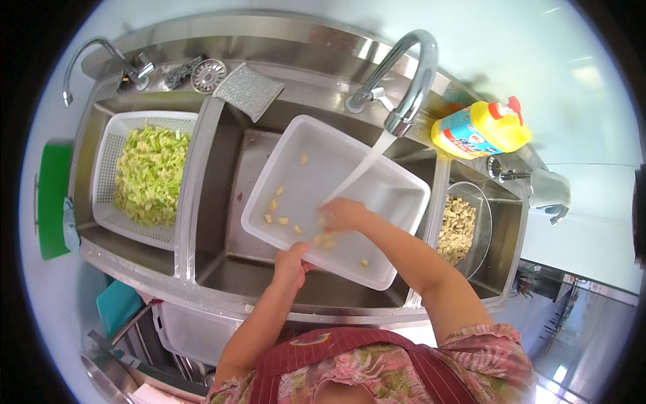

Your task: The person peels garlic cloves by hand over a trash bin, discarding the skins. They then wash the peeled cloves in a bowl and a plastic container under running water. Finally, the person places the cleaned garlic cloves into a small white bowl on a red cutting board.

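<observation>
A white plastic tub (348, 146) is tilted over the middle basin of a stainless steel sink (237, 283). My left hand (291, 263) grips its near rim. Inside the tub is my right hand (343, 216), its fingers blurred among pale yellow pieces that look like peeled garlic cloves (328, 243). More of these cloves lie scattered toward the tub's left side. From the curved chrome faucet (401, 121) a stream of water (361, 169) falls beside my right fingers. Whether those fingers hold a clove cannot be made out.
In the left basin sits a white perforated basket (108, 202) of chopped light-green vegetable (151, 174). A round bowl (482, 237) of sliced pale pieces (455, 230) occupies the right basin. On the back ledge are a yellow pump bottle (479, 130), a silver scouring cloth (250, 92) and a drain strainer (208, 76).
</observation>
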Tool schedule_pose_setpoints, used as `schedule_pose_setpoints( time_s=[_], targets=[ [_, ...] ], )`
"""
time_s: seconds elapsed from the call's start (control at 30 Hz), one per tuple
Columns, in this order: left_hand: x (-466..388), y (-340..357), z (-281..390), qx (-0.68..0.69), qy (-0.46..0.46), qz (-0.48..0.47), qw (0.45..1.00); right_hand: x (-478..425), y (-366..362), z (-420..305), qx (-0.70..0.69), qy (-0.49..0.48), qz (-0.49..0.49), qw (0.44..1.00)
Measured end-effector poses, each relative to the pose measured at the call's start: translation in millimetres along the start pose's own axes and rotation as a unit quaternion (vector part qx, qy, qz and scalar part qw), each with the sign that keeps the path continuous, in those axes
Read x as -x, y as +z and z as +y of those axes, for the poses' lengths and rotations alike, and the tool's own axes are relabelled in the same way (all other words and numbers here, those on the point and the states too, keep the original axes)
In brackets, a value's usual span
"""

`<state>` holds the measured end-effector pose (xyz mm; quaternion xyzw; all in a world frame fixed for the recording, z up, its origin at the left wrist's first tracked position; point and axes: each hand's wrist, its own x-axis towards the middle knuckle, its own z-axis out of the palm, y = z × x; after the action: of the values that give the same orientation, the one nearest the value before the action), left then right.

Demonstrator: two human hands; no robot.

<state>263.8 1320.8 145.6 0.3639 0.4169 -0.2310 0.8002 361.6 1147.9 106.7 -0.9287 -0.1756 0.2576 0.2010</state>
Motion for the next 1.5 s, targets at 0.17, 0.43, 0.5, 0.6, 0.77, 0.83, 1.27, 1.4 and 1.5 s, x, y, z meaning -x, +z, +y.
schedule_pose_setpoints(
  time_s=[0.17, 0.43, 0.5, 0.6, 0.77, 0.83, 1.27, 1.4, 1.5],
  targets=[
    [-38.2, -15.8, -12.7, 0.034, -0.083, 0.067, 0.994, -31.9, -75.1, 13.1, -0.174, 0.058, 0.345, 0.920],
    [-81.7, -21.9, -46.5, 0.017, -0.115, 0.119, 0.986, -45.3, -75.5, 42.6, -0.259, 0.148, 0.259, 0.919],
    [-72.6, -15.9, -47.4, -0.039, -0.156, 0.127, 0.979, -29.4, -34.1, 44.1, -0.184, 0.161, 0.156, 0.957],
    [-33.6, 6.9, -15.4, -0.226, -0.277, 0.072, 0.931, -13.8, 16.7, 63.6, -0.112, 0.233, 0.058, 0.964],
    [-109.1, -25.8, 14.4, -0.546, 0.094, 0.053, 0.831, -16.3, 50.8, 90.4, -0.008, 0.226, 0.101, 0.969],
    [-139.1, -22.2, 23.3, -0.613, 0.070, 0.139, 0.775, -23.8, 62.9, 86.9, 0.062, 0.183, 0.201, 0.960],
    [-174.2, 20.7, 6.6, -0.676, 0.318, 0.173, 0.641, -50.7, 82.2, 50.2, -0.190, 0.105, 0.096, 0.972],
    [-194.3, 5.2, 26.3, -0.748, 0.443, 0.106, 0.482, -96.8, 70.9, 38.4, -0.107, 0.014, 0.256, 0.961],
    [-177.9, -4.6, 17.3, -0.808, 0.329, -0.003, 0.489, -66.0, 80.7, 21.1, 0.008, 0.013, 0.131, 0.991]
  ],
)
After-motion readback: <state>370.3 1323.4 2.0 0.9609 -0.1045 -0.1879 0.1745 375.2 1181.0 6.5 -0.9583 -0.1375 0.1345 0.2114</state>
